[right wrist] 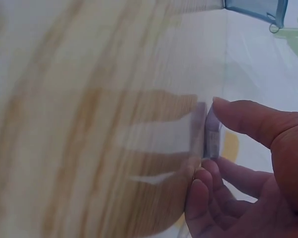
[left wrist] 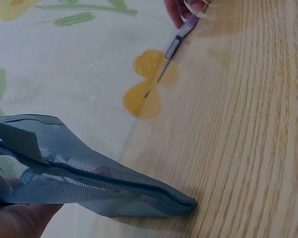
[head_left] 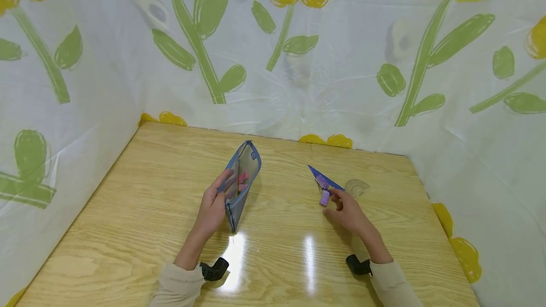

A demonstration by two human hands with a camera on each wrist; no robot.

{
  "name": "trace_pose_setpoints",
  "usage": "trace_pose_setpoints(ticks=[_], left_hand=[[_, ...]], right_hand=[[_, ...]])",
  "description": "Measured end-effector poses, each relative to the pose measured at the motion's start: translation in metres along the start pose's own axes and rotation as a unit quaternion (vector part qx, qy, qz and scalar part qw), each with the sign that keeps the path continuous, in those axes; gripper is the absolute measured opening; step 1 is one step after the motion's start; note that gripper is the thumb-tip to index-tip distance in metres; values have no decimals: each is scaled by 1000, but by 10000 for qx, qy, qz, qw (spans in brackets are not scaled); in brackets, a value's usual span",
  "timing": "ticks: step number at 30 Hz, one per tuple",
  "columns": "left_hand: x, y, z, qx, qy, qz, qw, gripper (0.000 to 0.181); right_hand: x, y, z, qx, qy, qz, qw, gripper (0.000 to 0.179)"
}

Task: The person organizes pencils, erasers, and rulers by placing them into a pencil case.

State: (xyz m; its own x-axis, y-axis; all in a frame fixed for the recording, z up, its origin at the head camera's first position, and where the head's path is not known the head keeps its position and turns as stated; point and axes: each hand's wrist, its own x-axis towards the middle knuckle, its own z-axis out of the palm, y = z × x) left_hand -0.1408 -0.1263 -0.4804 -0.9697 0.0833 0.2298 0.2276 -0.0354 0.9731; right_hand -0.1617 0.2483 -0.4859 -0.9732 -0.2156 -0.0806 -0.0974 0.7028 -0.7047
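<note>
My left hand (head_left: 213, 205) grips the side of a blue mesh zip pouch (head_left: 251, 169), its mouth spread open. Inside, pink pieces (head_left: 243, 177) show through the opening. In the left wrist view the pouch (left wrist: 114, 183) stands close over the table, much of the hand hidden behind it. My right hand (head_left: 350, 210) is at a small purple block (head_left: 325, 198), thumb and fingertips spread at its ends. The right wrist view has this block (right wrist: 213, 136) between thumb tip and fingers. A second purple block (head_left: 322, 182) lies on a blue set square (head_left: 332, 180).
A clear protractor (head_left: 357, 187) lies right of the set square, beyond my right hand. The wooden table (head_left: 141, 212) meets a white flower-printed sheet (head_left: 341, 94) at the back and sides. Black wrist mounts (head_left: 214, 269) sit on both cuffs.
</note>
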Motion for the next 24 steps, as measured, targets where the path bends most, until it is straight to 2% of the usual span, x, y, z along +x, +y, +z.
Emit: trace_pose_setpoints(ticks=[10, 24], left_hand=[[2, 0, 1, 30, 11, 7, 10000, 58], [3, 0, 0, -71, -26, -102, 9999, 58]], right_hand=[[7, 2, 3, -318, 34, -97, 9994, 55], [11, -3, 8, -623, 285, 263, 9973, 44]])
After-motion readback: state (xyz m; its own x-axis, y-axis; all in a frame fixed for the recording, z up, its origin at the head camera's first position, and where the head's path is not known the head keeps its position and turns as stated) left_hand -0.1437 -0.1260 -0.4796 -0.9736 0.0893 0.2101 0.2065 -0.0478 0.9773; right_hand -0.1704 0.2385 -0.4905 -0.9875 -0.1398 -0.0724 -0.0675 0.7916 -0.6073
